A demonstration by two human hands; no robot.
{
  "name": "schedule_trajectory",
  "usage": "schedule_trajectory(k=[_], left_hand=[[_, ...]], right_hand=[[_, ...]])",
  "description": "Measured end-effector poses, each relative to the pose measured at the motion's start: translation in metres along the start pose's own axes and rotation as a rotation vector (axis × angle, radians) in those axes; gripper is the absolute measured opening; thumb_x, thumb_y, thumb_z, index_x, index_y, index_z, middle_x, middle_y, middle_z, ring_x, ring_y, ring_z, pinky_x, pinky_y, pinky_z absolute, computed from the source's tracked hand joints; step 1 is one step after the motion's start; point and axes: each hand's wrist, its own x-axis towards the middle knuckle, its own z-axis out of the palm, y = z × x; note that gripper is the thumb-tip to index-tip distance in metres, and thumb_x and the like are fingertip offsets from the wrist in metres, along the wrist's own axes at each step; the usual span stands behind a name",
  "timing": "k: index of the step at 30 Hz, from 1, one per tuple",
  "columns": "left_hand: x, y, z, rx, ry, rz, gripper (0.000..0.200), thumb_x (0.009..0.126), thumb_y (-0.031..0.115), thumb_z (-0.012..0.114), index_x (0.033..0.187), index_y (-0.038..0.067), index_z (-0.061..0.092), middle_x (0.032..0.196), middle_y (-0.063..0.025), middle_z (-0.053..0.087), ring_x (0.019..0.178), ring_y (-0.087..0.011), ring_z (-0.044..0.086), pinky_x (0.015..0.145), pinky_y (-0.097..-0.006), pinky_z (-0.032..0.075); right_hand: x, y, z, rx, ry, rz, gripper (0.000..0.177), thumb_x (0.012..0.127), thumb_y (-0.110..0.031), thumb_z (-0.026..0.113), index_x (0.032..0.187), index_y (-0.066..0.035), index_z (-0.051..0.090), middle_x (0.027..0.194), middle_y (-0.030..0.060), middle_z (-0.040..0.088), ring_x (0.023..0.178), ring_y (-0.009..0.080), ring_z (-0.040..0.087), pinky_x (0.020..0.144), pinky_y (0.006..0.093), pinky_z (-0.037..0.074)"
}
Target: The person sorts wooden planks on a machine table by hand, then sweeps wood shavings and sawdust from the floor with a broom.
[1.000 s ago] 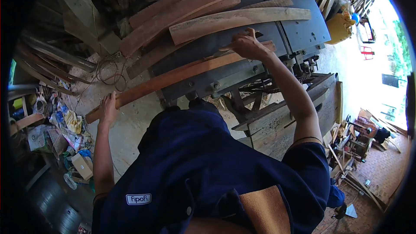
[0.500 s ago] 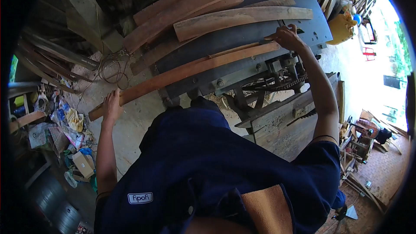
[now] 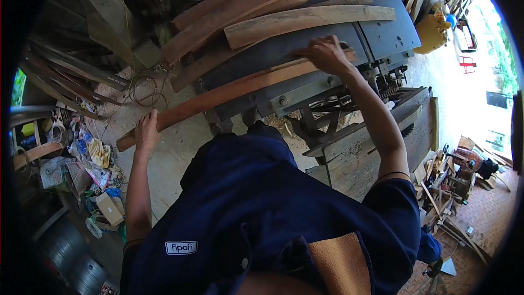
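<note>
A long, slightly curved wooden board (image 3: 229, 95) slants across the front of the dark metal machine table (image 3: 376, 35), its left end sticking out past the table. My left hand (image 3: 147, 131) is closed around that overhanging end. Over the board's right part is my right hand (image 3: 329, 55), blurred, with its fingers bent together around a small dark object I cannot make out. Just beyond the right hand lies a pale curved plank (image 3: 311, 22) on the table. More reddish curved planks (image 3: 240, 13) are piled to its left.
Below the table's right side are a chain drive (image 3: 390, 92) and a worn wooden bench (image 3: 371, 147) with a toothed blade. A yellow container (image 3: 433, 33) stands at the right. Plastic bags and rubbish (image 3: 98, 153) cover the floor at left, and a cable (image 3: 147, 93) coils nearby.
My right hand has slid left along the board from near its right end. My left hand keeps its hold on the left end, and the whole view has shifted slightly.
</note>
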Motion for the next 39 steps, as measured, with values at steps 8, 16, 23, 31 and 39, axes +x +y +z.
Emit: schedule_trajectory(k=[8,16,23,31,39], left_hand=[[-0.026,0.014,-0.022,-0.020,0.055,0.010,0.057,0.067,0.009,0.079,0.118,0.007,0.054,0.109,-0.0155,0.065,0.106,-0.0349,0.061,0.094,-0.0460,0.047],[-0.023,0.035,-0.099,-0.397,-0.265,0.135,0.053,0.067,0.007,0.070,0.119,0.004,0.058,0.106,-0.0173,0.067,0.100,-0.0369,0.064,0.086,-0.0417,0.050],[0.031,0.063,-0.075,-0.895,-1.063,0.404,0.047,0.077,0.012,0.068,0.122,0.002,0.059,0.076,0.0024,0.054,0.063,-0.0123,0.051,0.062,-0.0278,0.045],[0.042,0.089,-0.097,-1.122,-1.297,0.163,0.042,0.077,0.016,0.065,0.118,0.006,0.057,0.073,0.0032,0.046,0.063,-0.0051,0.044,0.056,-0.0228,0.038],[0.027,0.059,-0.046,-0.537,-0.154,0.434,0.051,0.073,0.016,0.069,0.119,0.005,0.052,0.083,-0.0161,0.062,0.078,-0.0297,0.065,0.069,-0.0423,0.051]], right_hand=[[-0.036,-0.123,0.002,0.382,0.273,0.174,0.056,0.096,-0.016,0.054,0.148,-0.030,0.039,0.096,0.0115,0.064,0.072,0.0297,0.068,0.055,0.0441,0.055],[-0.068,-0.170,-0.023,0.758,0.400,0.376,0.038,0.099,-0.016,0.051,0.137,-0.015,0.052,0.105,0.0144,0.065,0.084,0.0333,0.066,0.073,0.0414,0.055],[-0.097,-0.154,-0.054,0.543,1.112,0.559,0.036,0.096,-0.008,0.055,0.132,-0.004,0.056,0.097,0.0172,0.063,0.079,0.0295,0.064,0.071,0.0362,0.051],[-0.124,-0.173,-0.037,0.561,1.063,0.680,0.034,0.098,-0.013,0.055,0.131,-0.006,0.059,0.086,0.0148,0.058,0.069,0.0271,0.059,0.066,0.0361,0.049],[-0.113,-0.171,0.004,0.726,0.919,0.817,0.038,0.102,-0.019,0.050,0.140,-0.016,0.050,0.099,0.0149,0.062,0.079,0.0305,0.064,0.070,0.0393,0.051]])
